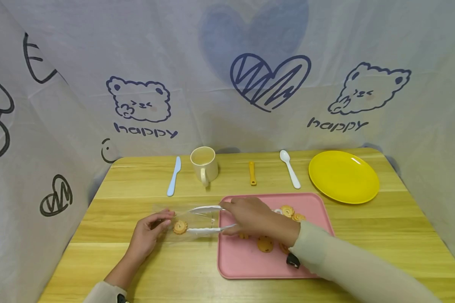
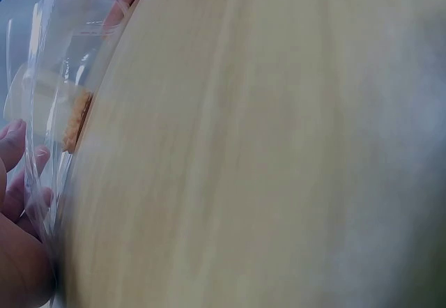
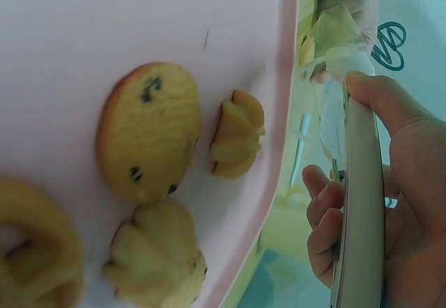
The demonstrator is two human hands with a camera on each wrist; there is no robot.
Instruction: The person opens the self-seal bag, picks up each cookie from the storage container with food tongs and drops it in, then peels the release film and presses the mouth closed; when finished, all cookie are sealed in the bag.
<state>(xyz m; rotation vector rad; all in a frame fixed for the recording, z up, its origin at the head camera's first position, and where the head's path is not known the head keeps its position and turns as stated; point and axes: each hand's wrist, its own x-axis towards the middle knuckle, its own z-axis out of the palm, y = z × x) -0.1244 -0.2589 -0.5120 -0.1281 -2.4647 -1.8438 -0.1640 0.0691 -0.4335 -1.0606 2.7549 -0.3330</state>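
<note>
My left hand (image 1: 145,235) pinches the closed end of a clear plastic bag (image 1: 202,219) over the wooden table. Inside the bag lies a round swirled cookie (image 1: 180,227), seen edge-on in the left wrist view. Above the left edge of a pink tray (image 1: 250,269), my right hand (image 1: 250,216) grips white tongs (image 3: 362,203) between thumb and fingers. The two tong arms stand spread, reaching left into the bag, with their tips near the cookie. On the tray under my right hand lie several cookies, including a chip-dotted cookie (image 3: 150,130) and a small fluted cookie (image 3: 238,135).
Along the table's back lie a light blue knife (image 1: 174,176), a cream mug (image 1: 204,164), a short yellow handle-like piece (image 1: 252,173), a white spoon (image 1: 290,168) and a yellow plate (image 1: 343,176). Printed cloth (image 1: 212,139) hangs behind and at both sides.
</note>
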